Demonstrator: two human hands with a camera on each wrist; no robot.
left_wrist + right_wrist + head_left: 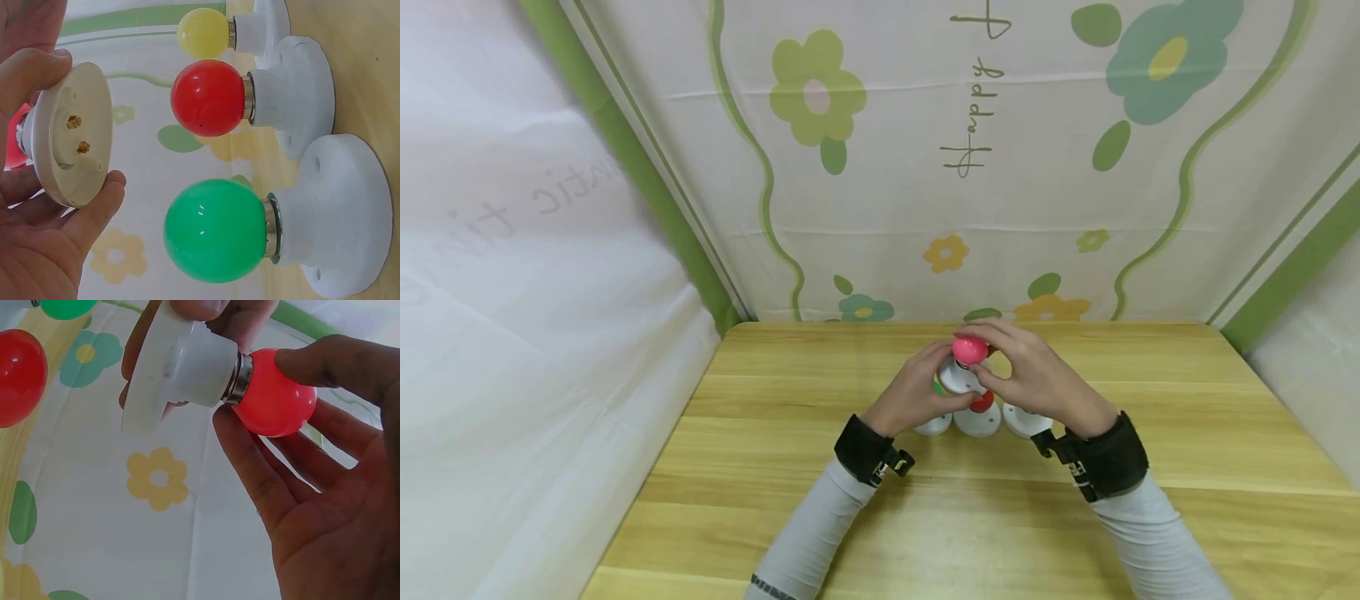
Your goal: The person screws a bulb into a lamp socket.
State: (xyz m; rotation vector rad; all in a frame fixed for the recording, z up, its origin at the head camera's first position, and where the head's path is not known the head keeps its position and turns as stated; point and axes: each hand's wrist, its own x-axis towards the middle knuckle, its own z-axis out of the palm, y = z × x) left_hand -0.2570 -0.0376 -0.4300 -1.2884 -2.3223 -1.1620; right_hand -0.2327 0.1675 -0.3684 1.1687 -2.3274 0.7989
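Observation:
My left hand (913,387) grips the rim of a round white lamp holder (75,134), held tilted above the table. Two brass terminals show on its hollow underside in the left wrist view. A pinkish-red bulb (275,394) sits in the holder's socket, its metal collar at the socket mouth. The thumb and fingers of my right hand (1037,371) are around that bulb. Below stand three more white holders, carrying a green bulb (215,231), a red bulb (207,98) and a yellow bulb (203,32). My right hand hides the yellow one in the head view.
The standing holders form a row on the wooden table (775,467), close under both hands. A white flower-printed cloth (880,192) rises at the table's back edge. More white cloth (550,350) hangs along the left side.

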